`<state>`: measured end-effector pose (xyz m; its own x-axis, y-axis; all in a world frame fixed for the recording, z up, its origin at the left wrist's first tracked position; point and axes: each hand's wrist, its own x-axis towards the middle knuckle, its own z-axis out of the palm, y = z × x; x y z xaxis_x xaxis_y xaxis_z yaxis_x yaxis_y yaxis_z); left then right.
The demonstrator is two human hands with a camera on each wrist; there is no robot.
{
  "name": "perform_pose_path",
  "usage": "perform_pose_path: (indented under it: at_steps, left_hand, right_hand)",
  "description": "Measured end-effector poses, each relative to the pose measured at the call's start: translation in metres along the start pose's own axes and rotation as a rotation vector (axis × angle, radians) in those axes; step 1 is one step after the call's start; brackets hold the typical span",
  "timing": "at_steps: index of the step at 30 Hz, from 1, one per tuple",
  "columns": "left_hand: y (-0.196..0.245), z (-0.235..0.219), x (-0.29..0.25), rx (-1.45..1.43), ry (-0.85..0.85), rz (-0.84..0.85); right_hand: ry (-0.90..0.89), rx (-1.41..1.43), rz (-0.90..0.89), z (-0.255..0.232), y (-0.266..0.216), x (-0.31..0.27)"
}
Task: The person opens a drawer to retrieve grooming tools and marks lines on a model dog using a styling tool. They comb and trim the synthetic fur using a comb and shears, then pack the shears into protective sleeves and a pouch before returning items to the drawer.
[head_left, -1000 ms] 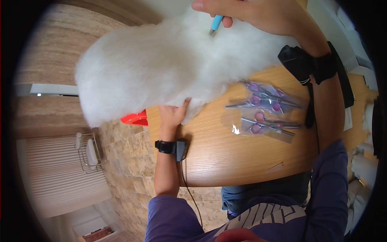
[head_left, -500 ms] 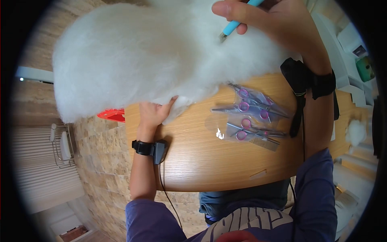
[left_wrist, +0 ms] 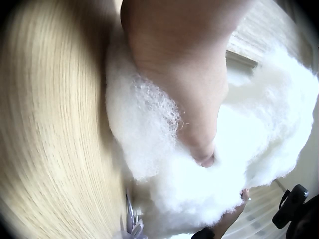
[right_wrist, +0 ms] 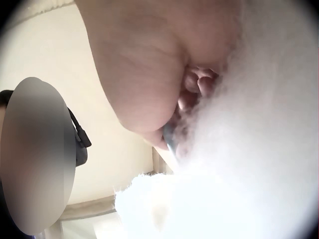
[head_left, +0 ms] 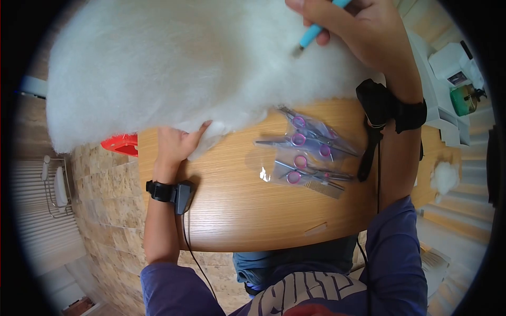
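A big bundle of fluffy white fibre wadding (head_left: 142, 68) lies across the far part of the wooden table (head_left: 237, 210). My right hand (head_left: 363, 37) pinches a slim light-blue tool (head_left: 312, 35) with a short metallic tip, held slanting down over the wadding. In the right wrist view, fluff hides part of that hand's curled fingers (right_wrist: 199, 84). My left hand (head_left: 176, 146) is at the wadding's near left edge, thumb apart and the other fingers hidden in the fluff. From the left wrist view, a loose tuft (left_wrist: 144, 124) lies right beside it; I cannot tell whether it grips.
Scissors (head_left: 299, 139) with pink-ringed handles lie in clear plastic sleeves on the table, with a comb (head_left: 324, 189) below them. A red object (head_left: 120, 143) shows beyond the left edge. At right are a green bottle (head_left: 464, 100) and a white tuft (head_left: 445, 177).
The head view has shifted, so the table and scissors appear further left. My right hand has drawn the blue tool rightward over the wadding. My left hand stays at the wadding's edge.
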<state>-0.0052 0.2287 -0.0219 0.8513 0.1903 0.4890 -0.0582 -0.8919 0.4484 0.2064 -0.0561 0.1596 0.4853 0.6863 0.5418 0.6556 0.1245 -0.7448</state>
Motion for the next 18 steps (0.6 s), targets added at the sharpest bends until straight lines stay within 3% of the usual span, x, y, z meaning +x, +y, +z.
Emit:
perform_pose_path:
  at_steps: [3, 5, 6, 8, 11, 14, 18]
  left_hand:
    - [0.002, 0.000, 0.001, -0.006, -0.003, 0.009]
    - [0.005, -0.002, 0.001, -0.002, -0.004, 0.010]
    - [0.008, -0.001, 0.003, -0.039, 0.006, 0.027]
    - [0.009, -0.002, 0.004, -0.078, 0.024, 0.042]
    - [0.009, -0.005, 0.002, -0.066, -0.036, -0.040]
    - [0.013, -0.006, 0.004, -0.050, -0.026, -0.011]
    - [0.012, -0.006, 0.002, -0.056, -0.044, -0.036]
  right_hand:
    - [-0.104, 0.039, 0.070, -0.002, -0.010, -0.003]
    - [0.170, -0.084, 0.071, 0.001, -0.017, -0.001]
    - [0.162, -0.083, 0.068, -0.003, -0.013, -0.001]
    - [0.050, -0.126, 0.012, -0.014, -0.004, -0.001]
    - [0.019, -0.089, -0.086, -0.011, 0.001, -0.005]
    - [-0.042, -0.167, 0.013, -0.016, -0.003, -0.003]
    - [-0.184, -0.204, -0.041, -0.017, -0.005, -0.005]
